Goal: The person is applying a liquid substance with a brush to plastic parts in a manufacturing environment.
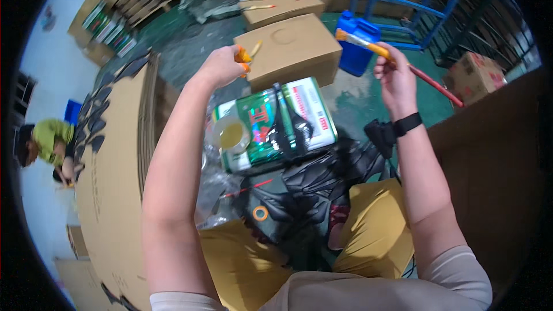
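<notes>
My right hand is raised on the right, its fingers wrapped round a paintbrush with an orange-yellow handle. The bristles point left, in front of a blue jerrycan; a red rod extends behind the hand. My left hand is bent inward at the near edge of a cardboard box, with orange covers on its fingertips. Those fingers are curled together, and what they hold is unclear. Below the hands is a green and white tin, bearing a clear cup of yellowish liquid and a glossy black piece.
A blue jerrycan stands beside the boxes. Brushes lie on the farther box. Black pieces and a tape roll are near my legs. Cardboard stacks stand left, where another person crouches. A blue rack stands back right.
</notes>
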A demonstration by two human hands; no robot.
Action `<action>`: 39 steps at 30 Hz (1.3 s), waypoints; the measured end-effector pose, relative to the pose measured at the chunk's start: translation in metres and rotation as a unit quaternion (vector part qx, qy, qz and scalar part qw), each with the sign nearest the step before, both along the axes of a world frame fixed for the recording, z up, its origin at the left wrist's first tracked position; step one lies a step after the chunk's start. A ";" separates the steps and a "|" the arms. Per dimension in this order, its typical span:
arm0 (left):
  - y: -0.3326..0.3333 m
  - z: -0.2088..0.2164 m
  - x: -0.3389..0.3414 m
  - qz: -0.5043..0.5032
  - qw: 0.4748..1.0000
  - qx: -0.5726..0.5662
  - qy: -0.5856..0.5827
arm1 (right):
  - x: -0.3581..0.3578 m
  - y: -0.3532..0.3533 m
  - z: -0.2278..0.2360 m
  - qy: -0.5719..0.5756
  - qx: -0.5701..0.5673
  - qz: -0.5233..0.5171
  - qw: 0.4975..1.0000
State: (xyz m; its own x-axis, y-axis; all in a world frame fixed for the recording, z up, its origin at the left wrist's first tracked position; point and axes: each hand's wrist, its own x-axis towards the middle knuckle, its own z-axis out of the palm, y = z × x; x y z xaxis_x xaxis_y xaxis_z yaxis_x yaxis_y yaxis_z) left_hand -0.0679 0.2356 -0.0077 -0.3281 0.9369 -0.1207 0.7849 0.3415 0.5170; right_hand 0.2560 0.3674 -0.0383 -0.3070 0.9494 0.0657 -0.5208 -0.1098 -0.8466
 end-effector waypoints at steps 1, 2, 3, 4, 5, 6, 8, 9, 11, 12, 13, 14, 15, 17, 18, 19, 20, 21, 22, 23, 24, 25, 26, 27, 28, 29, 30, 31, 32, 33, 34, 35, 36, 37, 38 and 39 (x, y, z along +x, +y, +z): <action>0.022 -0.012 0.001 -0.004 0.999 -0.041 0.013 | 0.003 0.001 0.001 -0.004 0.010 -0.019 1.000; 0.042 -0.023 0.008 -0.018 0.999 -0.038 0.009 | 0.005 0.001 0.001 -0.008 0.019 -0.034 0.999; 0.060 -0.035 0.015 -0.041 0.996 -0.066 0.047 | 0.006 0.002 0.001 -0.004 0.023 -0.041 0.999; 0.075 -0.047 0.019 -0.060 0.990 -0.094 0.085 | 0.007 0.004 0.001 -0.007 0.026 -0.048 0.998; 0.086 -0.061 0.021 -0.064 0.990 -0.094 0.084 | 0.005 0.006 -0.002 -0.006 0.021 -0.047 0.999; 0.094 -0.077 0.023 -0.064 0.985 -0.127 0.097 | 0.003 0.008 -0.006 -0.005 0.015 -0.044 0.999; 0.106 -0.096 0.027 -0.069 0.979 -0.159 0.108 | 0.002 0.010 -0.005 -0.010 0.009 -0.052 0.999; 0.109 -0.104 0.026 -0.075 0.971 -0.192 0.123 | 0.001 0.011 -0.005 -0.008 0.018 -0.045 0.999; 0.110 -0.120 0.020 -0.083 0.958 -0.241 0.130 | 0.000 0.009 -0.007 -0.008 0.018 -0.040 0.999; 0.110 -0.127 0.017 -0.084 0.957 -0.246 0.129 | -0.001 0.010 -0.007 -0.014 0.019 -0.035 0.999; 0.112 -0.131 0.018 -0.074 0.955 -0.260 0.124 | 0.000 0.012 -0.006 -0.021 0.024 -0.033 0.999; 0.113 -0.134 0.018 -0.064 0.952 -0.273 0.120 | 0.001 0.012 -0.006 -0.022 0.021 -0.035 0.999; 0.112 -0.138 0.017 -0.065 0.952 -0.276 0.120 | 0.001 0.012 -0.006 -0.021 0.022 -0.034 0.999; 0.108 -0.141 0.017 -0.073 0.956 -0.251 0.131 | 0.003 0.013 -0.007 -0.017 0.022 -0.033 0.999; 0.105 -0.139 0.013 -0.073 0.956 -0.253 0.133 | 0.002 0.013 -0.007 -0.015 0.032 -0.029 0.999; 0.101 -0.135 0.010 -0.058 0.965 -0.240 0.088 | 0.002 0.012 -0.007 -0.012 0.040 -0.023 0.999; 0.096 -0.130 0.007 -0.042 0.972 -0.226 0.044 | 0.001 0.010 -0.007 -0.007 0.037 -0.020 0.999; 0.090 -0.125 0.004 -0.036 0.972 -0.229 0.047 | 0.001 0.009 -0.006 -0.007 0.038 -0.027 0.999; 0.085 -0.111 0.008 -0.049 0.979 -0.194 0.038 | 0.000 0.010 -0.006 -0.009 0.038 -0.036 0.999; 0.080 -0.095 0.016 -0.064 0.985 -0.156 0.027 | 0.002 0.012 -0.006 -0.007 0.046 -0.046 0.998; 0.073 -0.079 0.024 -0.062 0.985 -0.159 0.029 | 0.003 0.013 -0.005 -0.004 0.044 -0.045 0.998; 0.063 -0.056 0.036 -0.080 0.986 -0.144 0.017 | 0.004 0.014 -0.004 0.004 0.048 -0.060 0.997; 0.050 -0.034 0.048 -0.095 0.987 -0.130 0.005 | 0.005 0.016 -0.003 0.014 0.052 -0.073 0.996; 0.037 -0.015 0.062 -0.090 0.987 -0.131 0.008 | 0.007 0.019 -0.003 0.022 0.050 -0.078 0.995; 0.018 0.004 0.074 -0.100 0.990 -0.091 0.033 | 0.006 0.020 -0.002 0.028 0.046 -0.071 0.996; 0.001 0.024 0.085 -0.112 0.991 -0.048 0.058 | 0.006 0.021 0.001 0.035 0.051 -0.082 0.995; -0.017 0.044 0.090 -0.107 0.991 -0.049 0.062 | 0.006 0.020 0.004 0.042 0.056 -0.094 0.993; -0.035 0.062 0.094 -0.098 0.994 -0.016 0.035 | 0.007 0.016 0.009 0.052 0.047 -0.102 0.992; -0.054 0.081 0.095 -0.085 0.996 0.017 0.010 | 0.005 0.014 0.012 0.058 0.045 -0.093 0.993; -0.073 0.102 0.094 -0.059 0.998 0.032 0.008 | 0.002 0.012 0.016 0.081 0.025 -0.099 0.992; -0.097 0.122 0.089 -0.029 0.998 0.047 0.007 | -0.003 0.008 0.021 0.104 0.005 -0.099 0.990; -0.120 0.135 0.074 -0.018 0.997 0.072 -0.006 | -0.007 0.005 0.023 0.113 0.001 -0.094 0.989; -0.146 0.148 0.056 -0.005 0.995 0.098 -0.018 | -0.010 0.002 0.027 0.123 -0.008 -0.084 0.989; -0.176 0.161 0.041 0.023 0.991 0.124 -0.047 | -0.016 -0.002 0.029 0.128 -0.007 -0.081 0.988; -0.213 0.176 0.028 0.078 0.987 0.143 -0.005 | -0.026 -0.008 0.031 0.137 -0.008 -0.071 0.988; -0.246 0.187 0.016 0.096 0.981 0.164 -0.022 | -0.028 -0.013 0.033 0.151 -0.012 -0.050 0.987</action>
State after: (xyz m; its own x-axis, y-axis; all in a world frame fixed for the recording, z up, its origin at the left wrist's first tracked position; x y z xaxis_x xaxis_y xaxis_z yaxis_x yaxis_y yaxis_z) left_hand -0.0517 -0.0108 0.1795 -0.5042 0.8488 0.1594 0.6966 0.2906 0.6559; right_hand 0.2277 0.3544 -0.0048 -0.1807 0.9766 0.1164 -0.7585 -0.0630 -0.6487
